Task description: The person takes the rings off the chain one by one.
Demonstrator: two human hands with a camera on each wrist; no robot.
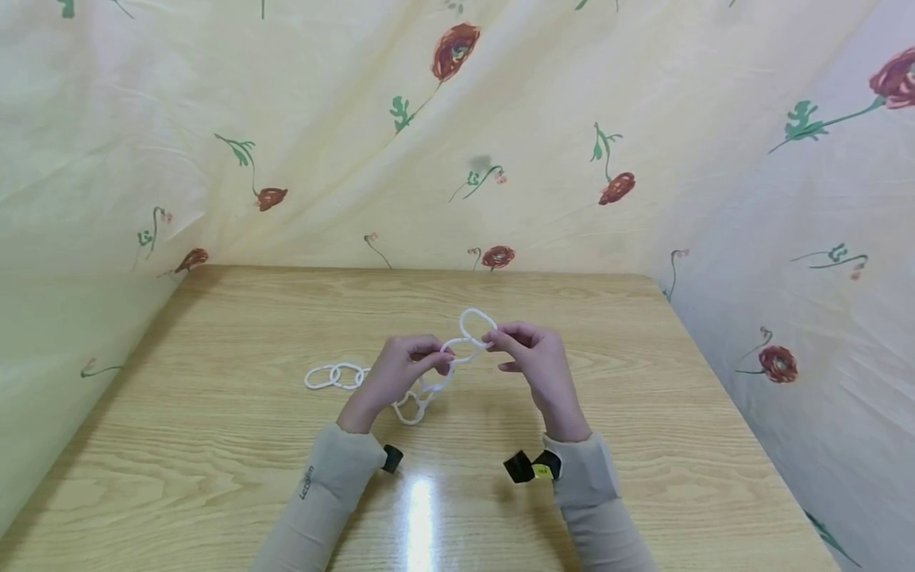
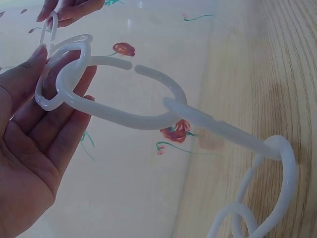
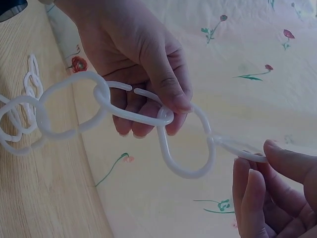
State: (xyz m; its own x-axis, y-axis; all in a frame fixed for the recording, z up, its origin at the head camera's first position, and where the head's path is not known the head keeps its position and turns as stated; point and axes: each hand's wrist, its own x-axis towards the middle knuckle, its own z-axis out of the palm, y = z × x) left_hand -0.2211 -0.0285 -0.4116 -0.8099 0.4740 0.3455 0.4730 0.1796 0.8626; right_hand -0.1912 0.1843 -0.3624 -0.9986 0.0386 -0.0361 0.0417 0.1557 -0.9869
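A chain of white plastic links (image 1: 472, 310) runs between the two hands. My left hand (image 1: 400, 369) pinches one link between thumb and fingers, with more links hanging from it down to the table. To its right, my right hand (image 1: 539, 357) pinches the link at the raised end of the chain. Seen from the left wrist, a hanging link (image 2: 109, 113) has a narrow gap in its side. The right wrist view shows a link (image 3: 190, 174) stretching from the left hand's thumb toward the right hand (image 3: 277, 193).
The wooden table (image 1: 643, 413) carries the chain's far links (image 1: 318, 385), lying left of the left hand. Flower-patterned cloth (image 1: 322, 159) hangs behind and at both sides of the table. Black devices (image 1: 519, 467) are strapped at the wrists.
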